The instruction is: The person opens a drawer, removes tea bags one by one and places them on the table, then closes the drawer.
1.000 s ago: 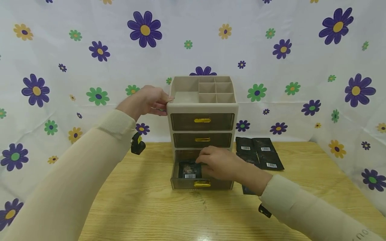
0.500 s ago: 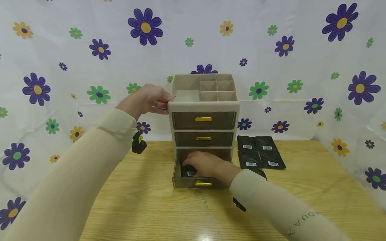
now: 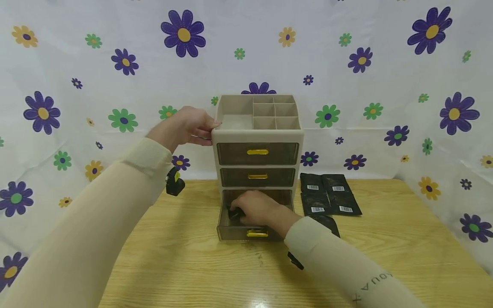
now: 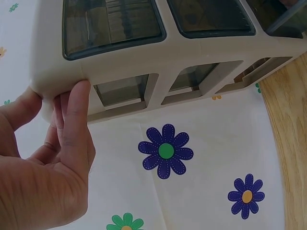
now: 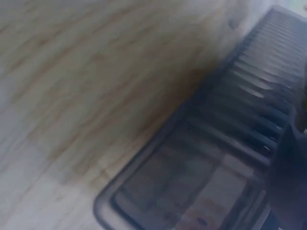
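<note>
A beige desktop drawer organizer (image 3: 258,136) stands on the table, its bottom drawer (image 3: 235,233) pulled out. At its upper left corner my left hand (image 3: 194,124) pinches the edge, thumb over the rim and fingers against the side. The left wrist view shows this left hand (image 4: 57,158) close up. My right hand (image 3: 258,207) is down inside the bottom drawer, with curled fingers gripping a black packet (image 3: 234,213) that looks bent up. Most of that packet is hidden behind the hand. The right wrist view is blurred and shows mainly the smoky drawer (image 5: 192,167).
Several black packets (image 3: 329,194) with white barcode labels lie on the wooden table (image 3: 185,256) right of the organizer. Another packet (image 3: 327,222) is partly covered by the right sleeve. Two upper drawers (image 3: 257,164) are closed. A flowered cloth (image 3: 115,98) hangs behind.
My right hand has moved left and deeper into the bottom drawer. The packet lying flat there is now bent up in its fingers. The left hand has stayed at the corner.
</note>
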Demonstrator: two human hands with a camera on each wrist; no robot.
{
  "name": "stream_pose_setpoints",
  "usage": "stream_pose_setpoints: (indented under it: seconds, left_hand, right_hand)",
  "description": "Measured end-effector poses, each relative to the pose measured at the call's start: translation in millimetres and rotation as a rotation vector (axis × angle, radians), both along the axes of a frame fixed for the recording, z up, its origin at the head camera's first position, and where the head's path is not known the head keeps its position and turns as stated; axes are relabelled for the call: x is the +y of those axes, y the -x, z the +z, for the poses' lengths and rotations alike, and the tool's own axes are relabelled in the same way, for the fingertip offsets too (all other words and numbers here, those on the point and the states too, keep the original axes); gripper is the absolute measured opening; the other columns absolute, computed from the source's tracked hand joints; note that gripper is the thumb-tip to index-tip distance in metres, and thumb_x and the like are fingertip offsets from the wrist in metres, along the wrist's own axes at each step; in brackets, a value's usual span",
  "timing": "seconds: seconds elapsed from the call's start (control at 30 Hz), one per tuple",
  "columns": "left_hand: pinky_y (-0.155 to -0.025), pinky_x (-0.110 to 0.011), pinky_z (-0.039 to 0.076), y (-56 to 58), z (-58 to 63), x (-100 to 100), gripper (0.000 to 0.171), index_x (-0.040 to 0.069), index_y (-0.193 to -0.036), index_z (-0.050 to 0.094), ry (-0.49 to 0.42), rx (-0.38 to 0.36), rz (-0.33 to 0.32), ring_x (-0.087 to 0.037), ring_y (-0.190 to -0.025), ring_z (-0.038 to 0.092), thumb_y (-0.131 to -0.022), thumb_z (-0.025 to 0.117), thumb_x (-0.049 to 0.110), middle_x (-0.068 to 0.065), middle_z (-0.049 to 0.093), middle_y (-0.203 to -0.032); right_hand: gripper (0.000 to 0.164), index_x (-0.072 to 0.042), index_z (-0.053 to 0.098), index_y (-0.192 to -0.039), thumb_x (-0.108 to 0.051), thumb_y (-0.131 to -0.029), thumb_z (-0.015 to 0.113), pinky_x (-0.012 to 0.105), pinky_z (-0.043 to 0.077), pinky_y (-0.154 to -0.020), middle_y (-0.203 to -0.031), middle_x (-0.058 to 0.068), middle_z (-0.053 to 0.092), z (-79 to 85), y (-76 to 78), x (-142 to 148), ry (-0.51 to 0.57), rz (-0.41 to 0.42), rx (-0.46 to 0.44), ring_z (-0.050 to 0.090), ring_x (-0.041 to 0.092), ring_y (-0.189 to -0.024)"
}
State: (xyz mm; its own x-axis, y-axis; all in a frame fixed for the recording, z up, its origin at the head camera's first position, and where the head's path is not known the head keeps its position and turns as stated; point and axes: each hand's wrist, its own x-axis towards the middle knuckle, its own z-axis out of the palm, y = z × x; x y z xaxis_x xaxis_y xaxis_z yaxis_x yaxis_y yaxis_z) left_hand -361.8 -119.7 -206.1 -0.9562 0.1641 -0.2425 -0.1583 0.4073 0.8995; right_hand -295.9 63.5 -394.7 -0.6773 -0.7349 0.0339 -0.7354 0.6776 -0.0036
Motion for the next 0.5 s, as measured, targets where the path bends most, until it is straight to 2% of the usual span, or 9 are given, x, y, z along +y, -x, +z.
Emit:
stream_pose_setpoints:
  seconds: [0.23,0.5]
  left_hand:
    - [-0.078,-0.037,0.054,-1.4,3.0,1,0.031,0.002,-0.117,0.051,0.004,0.014,-0.005,-0.026,-0.094,0.060,-0.091,0.056,0.019,-0.014,0.054,-0.112]
    - [-0.076,-0.037,0.055,-2.3,1.0,-1,0.033,0.002,-0.118,0.050,0.005,0.010,0.002,-0.026,-0.094,0.061,-0.090,0.057,0.019,-0.014,0.054,-0.113]
  right_hand:
    - [0.032,-0.020,0.064,-0.112,-0.007,-0.083,0.060,0.026,0.045,-0.093,-0.108,-0.006,0.064,6.0,1.1,4,0.023,-0.014,-0.056,0.056,0.009,-0.100]
    - [0.026,-0.018,0.067,-0.108,-0.010,-0.084,0.061,0.026,0.047,-0.088,-0.107,-0.005,0.065,7.5,-4.3,29,0.112,0.051,-0.147,0.057,0.009,-0.098]
